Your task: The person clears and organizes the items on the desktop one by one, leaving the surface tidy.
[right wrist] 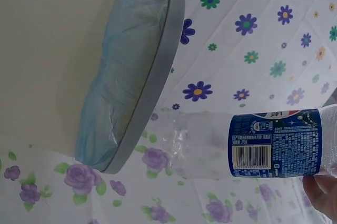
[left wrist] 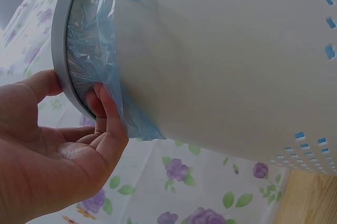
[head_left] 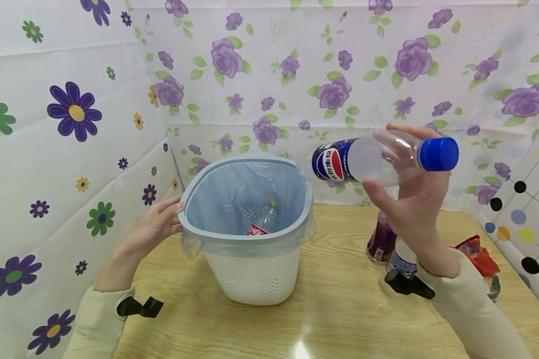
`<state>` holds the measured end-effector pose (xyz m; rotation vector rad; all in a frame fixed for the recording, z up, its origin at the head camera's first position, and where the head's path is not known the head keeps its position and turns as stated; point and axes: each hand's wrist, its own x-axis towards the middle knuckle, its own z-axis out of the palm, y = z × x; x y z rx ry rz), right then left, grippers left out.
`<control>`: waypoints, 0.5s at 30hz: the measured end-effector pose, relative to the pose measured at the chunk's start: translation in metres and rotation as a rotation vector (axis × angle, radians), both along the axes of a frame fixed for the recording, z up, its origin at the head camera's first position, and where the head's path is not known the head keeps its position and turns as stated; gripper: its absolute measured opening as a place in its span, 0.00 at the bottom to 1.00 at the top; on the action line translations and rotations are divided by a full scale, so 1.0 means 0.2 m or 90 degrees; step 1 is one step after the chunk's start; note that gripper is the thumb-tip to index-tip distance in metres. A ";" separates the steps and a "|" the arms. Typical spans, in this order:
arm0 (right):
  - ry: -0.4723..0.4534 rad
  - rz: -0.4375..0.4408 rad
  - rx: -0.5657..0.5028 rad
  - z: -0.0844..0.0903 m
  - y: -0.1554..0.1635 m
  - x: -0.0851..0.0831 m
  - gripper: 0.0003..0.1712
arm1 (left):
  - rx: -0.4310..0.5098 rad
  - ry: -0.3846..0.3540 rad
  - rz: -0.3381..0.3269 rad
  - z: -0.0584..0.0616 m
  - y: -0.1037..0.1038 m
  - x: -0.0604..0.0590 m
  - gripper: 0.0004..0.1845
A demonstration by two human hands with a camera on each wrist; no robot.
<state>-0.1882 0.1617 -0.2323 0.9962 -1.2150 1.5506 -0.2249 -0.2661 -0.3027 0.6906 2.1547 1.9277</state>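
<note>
Our right grip (head_left: 415, 199) clasps a bottle (head_left: 334, 160) sideways beside the bin (head_left: 253, 271), whose rim (head_left: 249, 239) our left grip (head_left: 154, 227) pinches; released too soon, the bottle could drop onto the table (head_left: 341, 299).

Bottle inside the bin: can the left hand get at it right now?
Probably yes, once the left hand releases the rim: the bin is open on top and nothing seems to cover the bottle inside.
</note>
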 end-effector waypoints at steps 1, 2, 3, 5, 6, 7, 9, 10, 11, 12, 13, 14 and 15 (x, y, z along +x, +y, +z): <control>0.002 0.003 0.004 0.01 -0.01 0.00 0.42 | -0.001 0.000 0.000 0.00 0.00 0.00 0.30; 0.003 0.005 0.010 0.01 -0.02 -0.01 0.42 | -0.001 0.000 0.001 0.00 0.00 0.00 0.30; 0.004 0.007 0.016 0.02 -0.03 -0.01 0.42 | -0.001 0.001 0.001 0.00 0.00 0.00 0.30; 0.007 0.015 0.032 0.02 -0.04 -0.01 0.41 | 0.003 0.002 -0.001 -0.01 0.00 0.00 0.30; 0.003 0.018 0.044 0.02 -0.05 -0.01 0.41 | 0.005 0.004 -0.003 -0.01 -0.01 0.00 0.30; -0.002 0.021 0.057 0.02 -0.06 -0.01 0.42 | 0.008 0.004 -0.005 -0.01 -0.01 0.00 0.30; -0.018 0.027 0.086 0.01 -0.07 -0.01 0.42 | 0.011 0.007 -0.008 -0.01 -0.01 0.00 0.29; -0.027 0.027 0.105 0.01 -0.07 -0.01 0.42 | 0.012 0.007 -0.009 -0.01 -0.01 -0.01 0.29; -0.036 0.025 0.125 0.00 -0.07 0.00 0.42 | 0.013 0.007 -0.009 -0.01 -0.01 -0.01 0.29; -0.045 0.020 0.146 0.00 -0.08 0.00 0.43 | 0.012 0.007 -0.009 -0.01 -0.01 -0.01 0.29; -0.055 0.016 0.168 -0.01 -0.08 0.00 0.43 | 0.012 0.006 -0.009 -0.01 -0.01 -0.01 0.29; -0.063 0.009 0.190 -0.02 -0.08 -0.01 0.43 | 0.011 0.006 -0.009 -0.01 -0.01 -0.01 0.29; -0.071 0.001 0.212 -0.03 -0.08 -0.01 0.43 | 0.010 0.005 -0.008 -0.02 -0.01 -0.01 0.29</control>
